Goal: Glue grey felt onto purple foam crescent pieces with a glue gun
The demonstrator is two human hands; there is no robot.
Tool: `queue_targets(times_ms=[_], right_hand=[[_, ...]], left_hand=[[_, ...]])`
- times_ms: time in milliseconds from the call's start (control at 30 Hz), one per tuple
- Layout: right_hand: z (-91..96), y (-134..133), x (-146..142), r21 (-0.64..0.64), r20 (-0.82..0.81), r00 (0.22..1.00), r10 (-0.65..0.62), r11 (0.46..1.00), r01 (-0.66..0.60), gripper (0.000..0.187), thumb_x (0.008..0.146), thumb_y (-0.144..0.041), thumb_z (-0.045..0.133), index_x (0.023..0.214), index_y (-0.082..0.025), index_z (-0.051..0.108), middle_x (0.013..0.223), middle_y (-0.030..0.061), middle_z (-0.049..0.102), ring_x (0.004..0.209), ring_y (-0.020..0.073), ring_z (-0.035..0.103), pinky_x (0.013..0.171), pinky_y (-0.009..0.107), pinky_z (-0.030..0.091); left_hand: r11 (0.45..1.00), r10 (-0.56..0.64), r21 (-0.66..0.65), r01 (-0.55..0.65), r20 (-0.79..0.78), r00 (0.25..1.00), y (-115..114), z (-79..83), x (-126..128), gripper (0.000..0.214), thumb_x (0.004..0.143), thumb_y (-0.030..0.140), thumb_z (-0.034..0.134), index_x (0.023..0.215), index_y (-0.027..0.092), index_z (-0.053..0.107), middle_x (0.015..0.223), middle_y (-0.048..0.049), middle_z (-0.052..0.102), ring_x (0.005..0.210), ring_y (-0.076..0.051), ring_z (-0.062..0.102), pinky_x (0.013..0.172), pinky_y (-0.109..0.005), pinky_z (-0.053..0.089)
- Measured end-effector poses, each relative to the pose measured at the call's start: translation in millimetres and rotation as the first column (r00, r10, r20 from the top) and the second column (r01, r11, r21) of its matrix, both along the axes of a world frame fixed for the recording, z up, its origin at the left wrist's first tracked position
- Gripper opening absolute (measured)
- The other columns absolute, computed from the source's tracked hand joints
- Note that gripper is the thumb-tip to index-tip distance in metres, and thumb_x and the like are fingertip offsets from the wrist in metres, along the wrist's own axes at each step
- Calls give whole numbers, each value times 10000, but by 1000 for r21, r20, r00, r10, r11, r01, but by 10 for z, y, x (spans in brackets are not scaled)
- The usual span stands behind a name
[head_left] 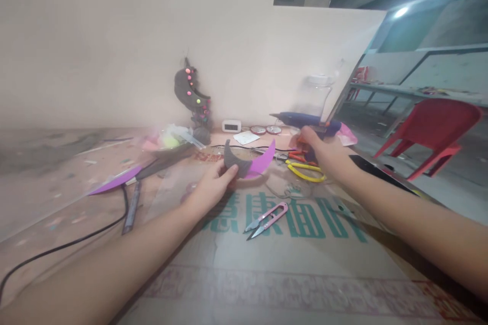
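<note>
My left hand [213,185] pinches a crescent-shaped piece [247,161], grey on its left part and purple on its right, just above the cardboard sheet [274,254]. My right hand [324,155] reaches further back and is closed round the handle of a blue glue gun [305,121], whose barrel points left. Pink thread snips [267,219] lie on the cardboard nearer to me, between my arms. Yellow-handled scissors [305,171] lie just under my right hand.
A grey crescent with coloured beads [190,92] leans on the wall at the back. A small white clock [231,125], a clear jar [319,94], a purple sheet [114,180] and a black cable [76,241] lie around. A red plastic chair [430,129] stands at right.
</note>
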State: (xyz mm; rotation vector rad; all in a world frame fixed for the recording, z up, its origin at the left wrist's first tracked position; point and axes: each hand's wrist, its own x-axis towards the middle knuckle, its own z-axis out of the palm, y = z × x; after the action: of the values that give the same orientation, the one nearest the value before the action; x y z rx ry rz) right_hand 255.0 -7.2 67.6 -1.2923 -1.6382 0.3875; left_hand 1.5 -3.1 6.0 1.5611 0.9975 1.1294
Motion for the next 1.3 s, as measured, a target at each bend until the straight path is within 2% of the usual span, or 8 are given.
queue_targets(times_ms=[167,333,567,700,833,933,1100,1300], right_hand=[[51,567,19,-109,140,990,16,994,-1,402,866,-507,469,801,-163,667,776,75,685,687,177,603,666,299,466],[-188,1195,-96,-131,239,968,-72,986,106,334,809,-405,598,993,-132,655,946,98,702,840,190,628,763,297,471],[-428,1444,-220,-206,261,963,-70,970,127,303,744,-369,684,913,-117,677,787,65,715,774,197,647,721,268,483],[-302,1330,-92,-207,273,955,-118,962,178,448,713,-397,709,1048,-105,653,980,124,708,919,247,643,825,321,471],[-116,896,9,-132,236,952,-196,964,232,505,866,-431,510,1232,-85,561,1239,172,596,1114,238,565,943,341,415],[-93,432,-41,-211,46,999,7,977,3,413,853,-434,528,1140,-157,638,1170,98,646,862,167,628,753,274,488],[-249,-142,-314,-486,-361,886,290,753,-444,557,760,-435,651,1260,-213,546,1171,105,633,470,58,453,425,224,396],[-316,-221,-379,-600,-372,825,425,568,-563,472,776,-463,625,1143,-167,600,736,17,658,406,43,387,387,185,312]], left_hand=[[999,-39,11,39,-16,999,19,-26,-4,292,797,453,557,820,164,592,630,16,537,603,-137,480,587,-238,374],[999,-32,-5,32,-20,999,30,-37,-10,302,807,449,543,819,149,568,639,23,525,594,-121,477,566,-229,370],[999,3,-35,-3,-2,1000,40,-21,-24,310,805,453,549,787,143,565,638,9,558,597,-120,504,567,-228,372],[998,18,-67,-15,42,999,62,-37,-30,334,787,484,571,798,151,571,633,11,568,581,-119,514,544,-226,368],[996,29,-90,-21,96,995,68,-41,-15,370,751,518,599,811,154,569,630,14,572,564,-120,522,531,-230,381],[993,43,-119,-24,157,987,59,-34,-1,416,717,553,618,809,154,548,624,18,565,539,-116,517,515,-230,387],[997,50,-71,-38,168,985,47,-26,-4,409,736,535,618,844,147,547,649,14,571,554,-108,518,524,-220,394],[998,35,-47,-32,70,997,61,-50,-35,356,798,505,564,862,154,554,647,7,575,593,-126,537,547,-223,396]])
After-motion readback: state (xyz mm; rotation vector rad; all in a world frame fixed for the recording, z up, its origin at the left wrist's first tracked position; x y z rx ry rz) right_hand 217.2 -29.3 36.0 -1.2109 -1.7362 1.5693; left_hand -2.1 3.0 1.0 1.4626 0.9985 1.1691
